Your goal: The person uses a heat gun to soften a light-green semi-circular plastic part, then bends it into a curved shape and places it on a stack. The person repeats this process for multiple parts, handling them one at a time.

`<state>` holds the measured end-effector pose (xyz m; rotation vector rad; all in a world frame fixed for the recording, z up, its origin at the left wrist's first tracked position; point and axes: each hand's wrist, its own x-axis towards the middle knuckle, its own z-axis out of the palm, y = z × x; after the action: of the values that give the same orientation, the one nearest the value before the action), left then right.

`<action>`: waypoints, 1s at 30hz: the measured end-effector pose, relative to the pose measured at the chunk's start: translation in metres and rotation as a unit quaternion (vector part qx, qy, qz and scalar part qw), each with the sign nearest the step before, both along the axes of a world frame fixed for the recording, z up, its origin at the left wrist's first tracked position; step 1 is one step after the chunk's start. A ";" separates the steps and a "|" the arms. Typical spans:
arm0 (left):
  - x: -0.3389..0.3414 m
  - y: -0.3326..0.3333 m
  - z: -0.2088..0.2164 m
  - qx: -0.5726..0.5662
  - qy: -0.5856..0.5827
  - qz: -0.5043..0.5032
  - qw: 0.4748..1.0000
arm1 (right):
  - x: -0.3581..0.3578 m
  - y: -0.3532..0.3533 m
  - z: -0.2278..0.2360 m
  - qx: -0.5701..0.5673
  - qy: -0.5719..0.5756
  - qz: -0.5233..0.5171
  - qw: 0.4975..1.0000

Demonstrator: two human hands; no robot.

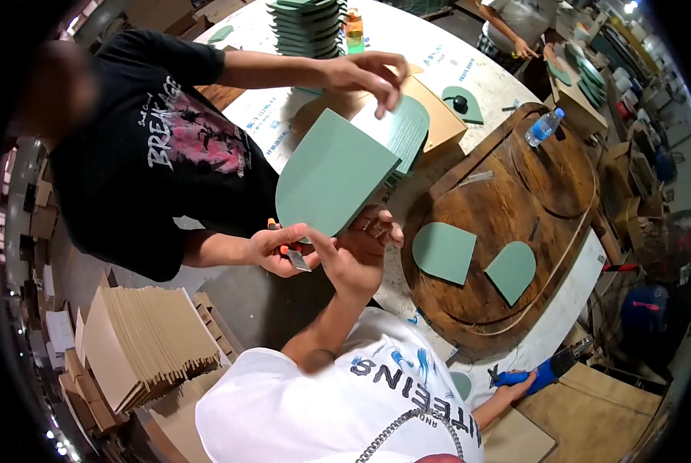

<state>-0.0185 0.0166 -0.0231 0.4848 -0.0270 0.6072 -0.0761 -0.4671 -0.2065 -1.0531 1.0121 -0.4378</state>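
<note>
My left hand [357, 255] comes up from below, thumb and curled fingers around the lower corner of a green arch-shaped panel [338, 174], which is held tilted above the table. At the lower right my right hand [521, 386] is wrapped around a blue handheld power tool [546, 372]. A co-worker in a black shirt stands at the left. That person's near hand [276, 251] holds a utility knife [295, 258] by the panel's left side, close to my thumb. The co-worker's other hand [372, 77] hovers over another green panel [407, 127] behind.
Two small green panels [444, 252] [511, 272] lie on a brown wooden board [469, 301]. A water bottle [545, 127] lies farther along it. A stack of green pieces [307, 31] and an orange-green bottle [354, 32] stand at the back. Cardboard sheets [145, 339] fill the lower left.
</note>
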 end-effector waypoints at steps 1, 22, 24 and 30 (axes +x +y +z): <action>-0.001 -0.004 0.007 -0.047 0.007 -0.018 0.999 | 0.001 0.008 0.011 -0.026 -0.004 -0.020 0.999; 0.001 -0.133 0.026 0.239 -0.005 -0.159 0.958 | -0.022 0.001 0.148 -0.621 -0.117 -0.210 0.746; -0.005 -0.139 0.017 0.208 -0.014 -0.169 0.963 | -0.025 0.003 0.147 -0.618 -0.131 -0.210 0.746; -0.002 -0.152 0.031 0.216 -0.052 -0.179 0.959 | -0.026 0.015 0.134 -0.607 -0.148 -0.200 0.755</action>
<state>-0.0210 -0.1349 0.0074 0.8490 -0.3470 0.2658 -0.1021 -0.4524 -0.0723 -1.8126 0.5728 -1.7213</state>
